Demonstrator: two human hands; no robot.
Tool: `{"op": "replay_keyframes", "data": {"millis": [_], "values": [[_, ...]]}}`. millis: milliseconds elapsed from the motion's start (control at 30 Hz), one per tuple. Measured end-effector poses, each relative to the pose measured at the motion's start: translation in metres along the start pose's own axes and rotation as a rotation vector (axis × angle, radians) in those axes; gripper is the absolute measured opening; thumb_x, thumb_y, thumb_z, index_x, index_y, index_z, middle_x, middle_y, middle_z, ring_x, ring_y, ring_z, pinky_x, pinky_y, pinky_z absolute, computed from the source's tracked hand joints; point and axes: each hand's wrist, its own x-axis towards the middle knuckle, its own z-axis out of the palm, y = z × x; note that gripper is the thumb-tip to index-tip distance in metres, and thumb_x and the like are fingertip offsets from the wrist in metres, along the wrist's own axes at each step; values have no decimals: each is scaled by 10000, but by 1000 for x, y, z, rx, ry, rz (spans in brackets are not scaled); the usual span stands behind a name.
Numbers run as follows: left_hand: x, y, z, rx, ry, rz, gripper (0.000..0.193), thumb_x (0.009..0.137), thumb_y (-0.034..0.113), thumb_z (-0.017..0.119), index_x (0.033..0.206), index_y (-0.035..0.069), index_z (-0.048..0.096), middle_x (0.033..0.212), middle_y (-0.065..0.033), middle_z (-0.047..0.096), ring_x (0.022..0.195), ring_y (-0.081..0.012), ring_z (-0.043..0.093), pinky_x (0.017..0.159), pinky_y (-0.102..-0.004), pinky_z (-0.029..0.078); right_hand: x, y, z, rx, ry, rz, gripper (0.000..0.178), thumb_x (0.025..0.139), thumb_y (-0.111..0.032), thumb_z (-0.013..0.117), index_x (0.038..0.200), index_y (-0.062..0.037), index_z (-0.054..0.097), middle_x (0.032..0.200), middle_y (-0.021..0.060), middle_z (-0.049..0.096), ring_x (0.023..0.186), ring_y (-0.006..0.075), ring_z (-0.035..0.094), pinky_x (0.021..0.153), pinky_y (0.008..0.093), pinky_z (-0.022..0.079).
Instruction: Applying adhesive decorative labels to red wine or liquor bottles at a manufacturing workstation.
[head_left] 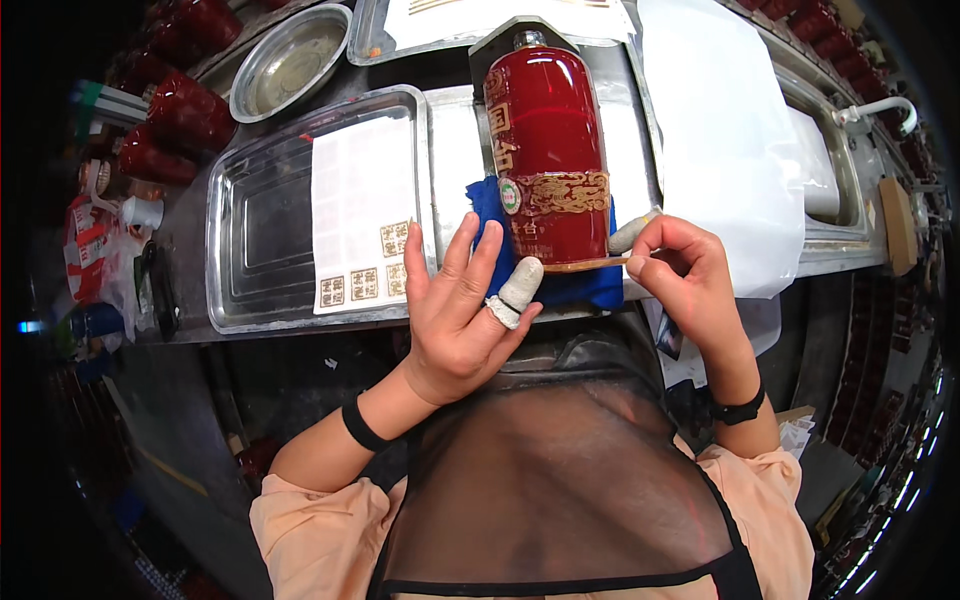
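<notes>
A large dark red glass bottle (548, 125) with gold markings and a gold patterned band lies with its neck away from me, over a blue cloth (603, 287). Along its base runs a thin brown-gold strip (590, 265). My right hand (695, 285) pinches the strip's right end between thumb and fingertip; a pale finger cot covers one of its fingers, which rests by the bottle's side. At the base's left corner, my left hand (450, 320) is open with fingers spread. Its index finger wears a pale finger cot (522, 283), close to or touching the bottle.
Left of the bottle, a metal tray (262, 240) holds a white sheet (362, 180) with small gold labels. Beyond it stand a metal bowl (290, 62) with liquid and another tray (372, 40). White plastic sheeting (715, 130), a sink (850, 190) and a faucet (885, 108) are at right.
</notes>
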Motion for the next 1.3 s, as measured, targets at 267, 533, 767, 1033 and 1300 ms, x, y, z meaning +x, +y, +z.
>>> {"op": "replay_keyframes", "data": {"millis": [267, 533, 767, 1033, 1300], "values": [[26, 9, -3, 74, 36, 83, 392, 686, 135, 782, 1071, 126, 706, 1335, -243, 528, 1228, -435, 515, 1063, -649, 203, 3, 5, 2, -4, -4, 3, 74, 824, -33, 612, 762, -21, 575, 704, -31, 556, 612, 17, 492, 544, 182, 385], [61, 14, 13, 133, 105, 142, 294, 699, 216, 764, 964, 103, 703, 1273, -153, 603, 1224, -392, 529, 1068, -643, 216, 3, 8, 7, -14, 50, -26, 58, 826, -33, 622, 784, -22, 584, 707, -43, 546, 589, -3, 449, 522, 164, 340], [40, 1, 9, -50, 76, -29, 653, 676, 169, 821, 1258, -10, 588, 1353, -233, 520, 1287, -408, 469, 1099, -599, 190, -3, 3, 5, -40, 15, -29, 68, 817, -31, 633, 775, -13, 583, 726, -47, 533, 583, -8, 409, 519, 170, 317], [-5, -6, -2, -12, 3, -31, 493, 738, 150, 795, 1179, -9, 643, 1363, -245, 506, 1282, -425, 470, 1094, -616, 194, -1, 3, 1, -34, -9, 7, 80, 818, -25, 619, 761, -25, 563, 721, -45, 527, 643, 9, 449, 564, 172, 345], [14, 3, -1, 37, 14, 52, 405, 703, 129, 807, 1090, 83, 695, 1366, -225, 513, 1261, -438, 484, 1068, -655, 179, 4, 5, 1, 34, 2, 14, 75, 821, -39, 614, 760, -17, 576, 700, -22, 564, 603, 26, 495, 544, 190, 395]]}}
